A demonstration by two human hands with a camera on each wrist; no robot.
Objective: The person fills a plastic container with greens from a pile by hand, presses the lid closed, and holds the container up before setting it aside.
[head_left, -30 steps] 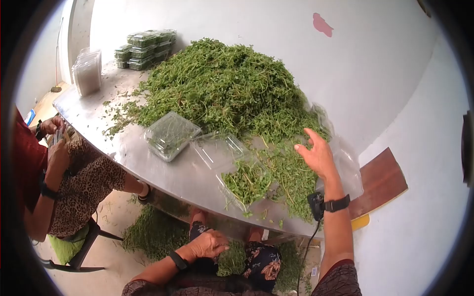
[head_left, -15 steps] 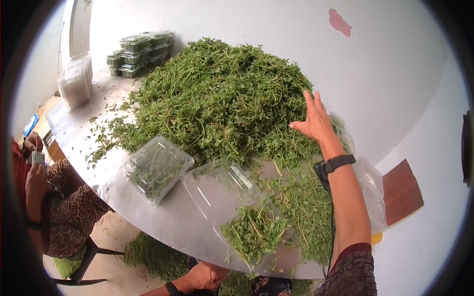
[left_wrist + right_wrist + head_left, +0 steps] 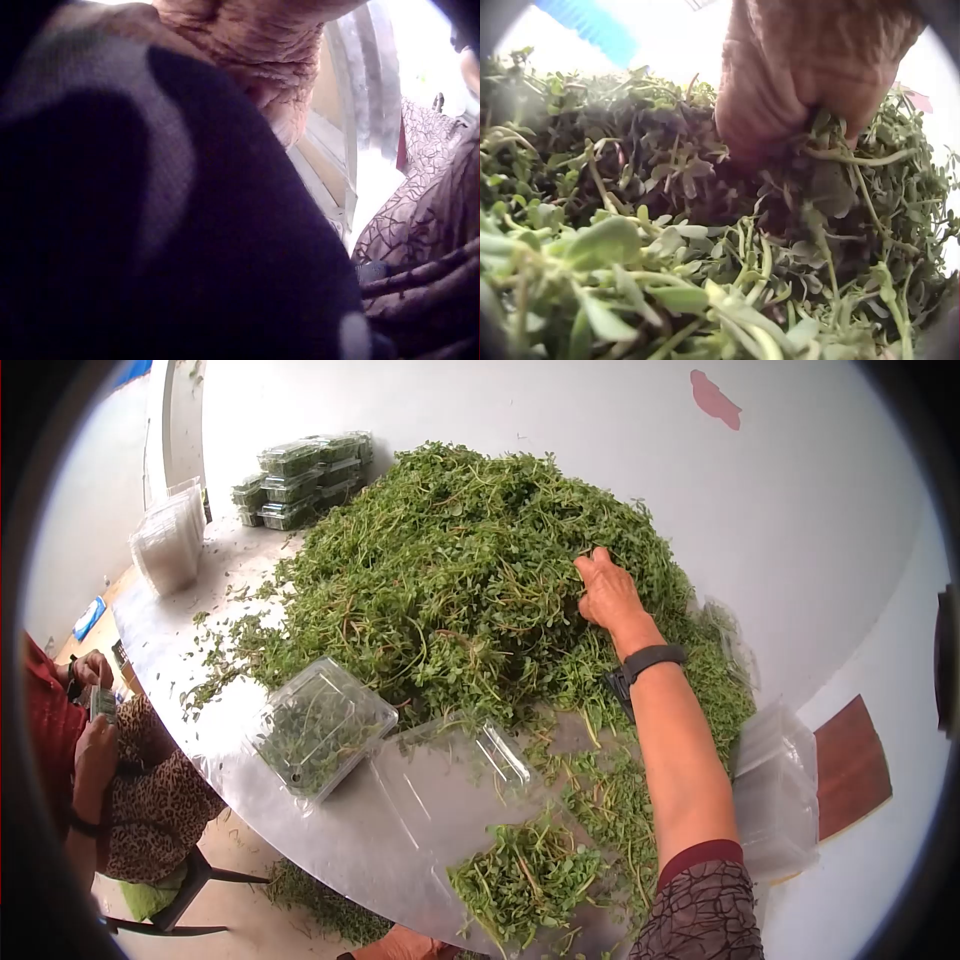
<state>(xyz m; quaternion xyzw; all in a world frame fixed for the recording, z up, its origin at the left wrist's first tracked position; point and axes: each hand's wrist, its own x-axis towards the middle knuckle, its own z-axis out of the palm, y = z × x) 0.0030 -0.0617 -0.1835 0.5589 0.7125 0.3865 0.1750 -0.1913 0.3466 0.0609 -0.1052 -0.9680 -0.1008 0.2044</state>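
Observation:
My right hand (image 3: 612,598) is in the upper right slope of a big heap of purslane (image 3: 470,560). Its curled fingers grip sprigs; in the right wrist view, stems and leaves stick out from under the hand (image 3: 810,82). Low at the table's front edge, only part of my left hand (image 3: 408,944) shows. Seen from the left wrist, that hand (image 3: 255,37) rests by dark patterned fabric (image 3: 225,225), its fingertips hidden. An open clear plastic box lies on the table, its lid (image 3: 440,770) flat and a loose clump of purslane (image 3: 530,880) over its other half.
A filled clear box (image 3: 325,730) stands left of the open one. Stacked filled boxes (image 3: 300,480) and nested empty boxes (image 3: 168,545) are at the back left, more empty boxes (image 3: 780,790) at right. Another person (image 3: 100,750) sits left, holding something small.
My right hand has reached from above the table's right side up to the heap and its spread fingers have closed on sprigs. The view has shifted, leaving the left hand mostly out of sight.

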